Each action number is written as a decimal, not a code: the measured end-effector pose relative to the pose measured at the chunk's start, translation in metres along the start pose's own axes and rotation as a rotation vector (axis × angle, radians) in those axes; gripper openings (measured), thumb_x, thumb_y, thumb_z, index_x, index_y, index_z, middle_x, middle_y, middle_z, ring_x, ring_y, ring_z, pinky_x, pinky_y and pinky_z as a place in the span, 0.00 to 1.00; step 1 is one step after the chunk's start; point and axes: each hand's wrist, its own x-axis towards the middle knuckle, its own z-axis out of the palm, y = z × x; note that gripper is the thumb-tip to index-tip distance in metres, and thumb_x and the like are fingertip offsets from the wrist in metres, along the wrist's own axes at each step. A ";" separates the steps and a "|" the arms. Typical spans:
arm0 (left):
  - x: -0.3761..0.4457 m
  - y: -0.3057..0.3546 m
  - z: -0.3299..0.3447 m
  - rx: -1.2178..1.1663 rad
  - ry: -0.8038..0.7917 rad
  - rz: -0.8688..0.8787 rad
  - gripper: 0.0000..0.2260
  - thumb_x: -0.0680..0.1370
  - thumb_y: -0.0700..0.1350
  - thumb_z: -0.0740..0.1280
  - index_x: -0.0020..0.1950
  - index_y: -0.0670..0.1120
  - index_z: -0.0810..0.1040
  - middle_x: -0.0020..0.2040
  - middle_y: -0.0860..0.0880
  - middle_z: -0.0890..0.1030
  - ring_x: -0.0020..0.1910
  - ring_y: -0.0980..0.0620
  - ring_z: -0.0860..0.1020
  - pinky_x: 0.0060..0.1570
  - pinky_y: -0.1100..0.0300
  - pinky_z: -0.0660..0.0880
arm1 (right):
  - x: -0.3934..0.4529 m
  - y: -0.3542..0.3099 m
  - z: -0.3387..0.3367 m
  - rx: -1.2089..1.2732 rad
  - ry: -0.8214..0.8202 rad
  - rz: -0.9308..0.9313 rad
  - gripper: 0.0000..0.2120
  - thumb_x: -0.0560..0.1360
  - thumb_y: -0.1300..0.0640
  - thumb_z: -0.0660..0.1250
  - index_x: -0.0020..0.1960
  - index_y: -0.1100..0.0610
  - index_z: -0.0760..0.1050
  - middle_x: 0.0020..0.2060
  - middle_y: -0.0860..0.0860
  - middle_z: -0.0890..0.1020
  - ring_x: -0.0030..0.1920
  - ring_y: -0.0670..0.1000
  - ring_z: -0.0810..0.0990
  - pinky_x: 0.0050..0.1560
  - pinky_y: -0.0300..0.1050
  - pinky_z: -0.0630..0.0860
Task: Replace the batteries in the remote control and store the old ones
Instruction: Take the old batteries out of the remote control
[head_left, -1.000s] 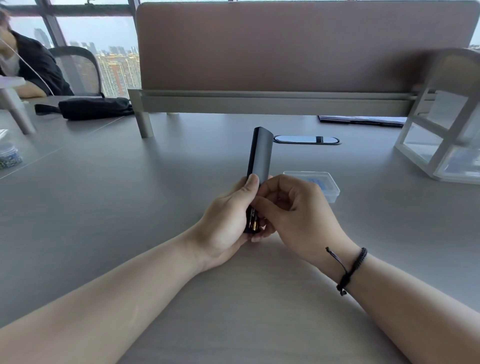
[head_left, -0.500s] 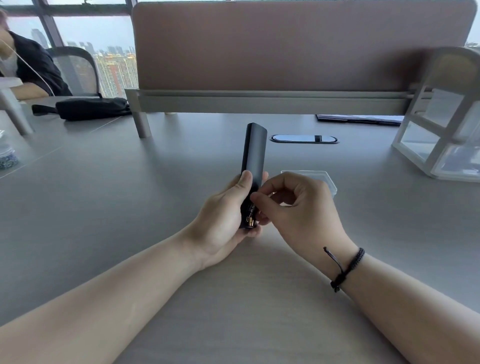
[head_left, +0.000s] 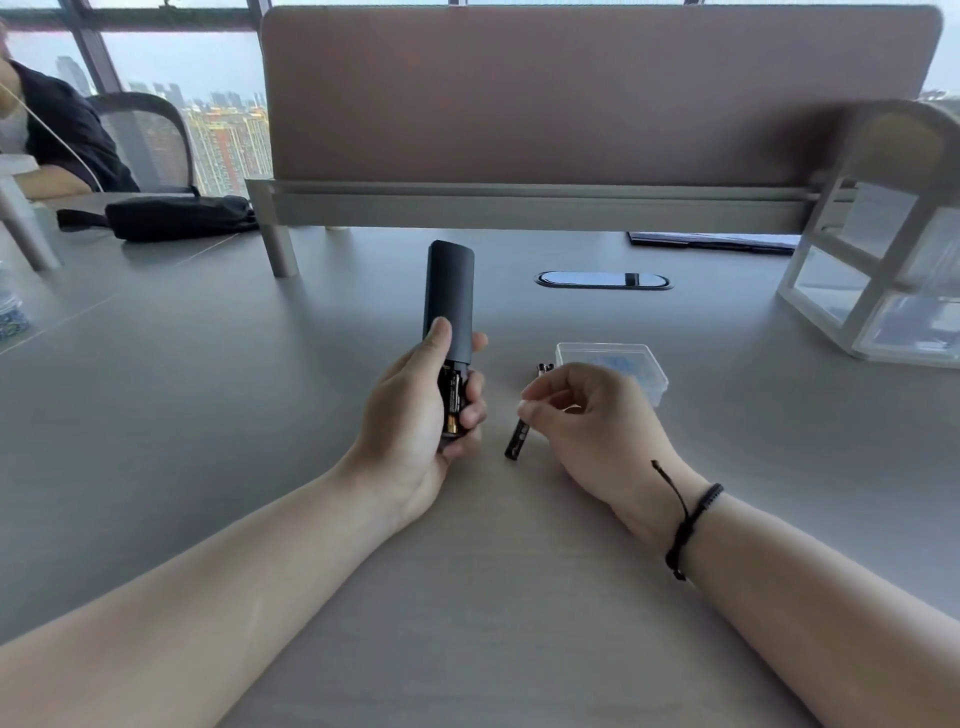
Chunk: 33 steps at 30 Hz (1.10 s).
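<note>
Remote (head_left: 450, 291): dark, slim, held upright above the desk (head_left: 208, 415) by the left hand (head_left: 415, 421), thumb on its near face, fingers wrapped round the far side. Lower end open; one battery (head_left: 453, 402) seated in the compartment, black with a gold end at 6 o'clock.

Loose battery (head_left: 517, 440): black, tilted, pinched at its upper end by the right hand (head_left: 587, 421) between thumb and fingertips, at 3 o'clock from the remote and apart from it. Whether its lower end touches the desk cannot be told.

Spare cells (head_left: 544, 368): small ends only, showing just past the right hand at 12 o'clock; the rest hidden.

Box (head_left: 623, 358): clear plastic, shallow, on the desk beyond the right hand at 1 o'clock, something blue inside.

Cord bracelet (head_left: 691, 519): black, on the right wrist.

Rack (head_left: 878, 260): white frame, clear panels, desk's far right.

Pouch (head_left: 176, 218): black, far left.

Divider (head_left: 597, 98): brown panel across the far edge.
</note>
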 end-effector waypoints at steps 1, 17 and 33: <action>0.000 0.000 0.000 -0.001 -0.009 0.005 0.19 0.82 0.57 0.57 0.58 0.44 0.78 0.32 0.49 0.71 0.25 0.54 0.65 0.24 0.61 0.54 | 0.000 0.001 0.000 -0.093 -0.024 -0.030 0.03 0.73 0.57 0.73 0.41 0.51 0.80 0.33 0.44 0.80 0.27 0.40 0.73 0.31 0.34 0.70; -0.004 0.003 0.002 -0.026 -0.098 -0.026 0.21 0.84 0.55 0.54 0.59 0.41 0.78 0.32 0.45 0.73 0.24 0.49 0.70 0.22 0.61 0.65 | -0.002 -0.001 -0.001 -0.062 -0.031 -0.152 0.08 0.75 0.58 0.69 0.49 0.45 0.77 0.41 0.44 0.83 0.37 0.46 0.82 0.36 0.40 0.76; -0.007 0.001 0.007 0.057 -0.018 -0.010 0.14 0.84 0.52 0.56 0.56 0.42 0.72 0.33 0.46 0.75 0.35 0.43 0.74 0.33 0.54 0.68 | -0.010 -0.005 0.000 -0.231 -0.077 -0.599 0.01 0.69 0.59 0.76 0.39 0.54 0.85 0.38 0.46 0.80 0.31 0.43 0.75 0.35 0.40 0.75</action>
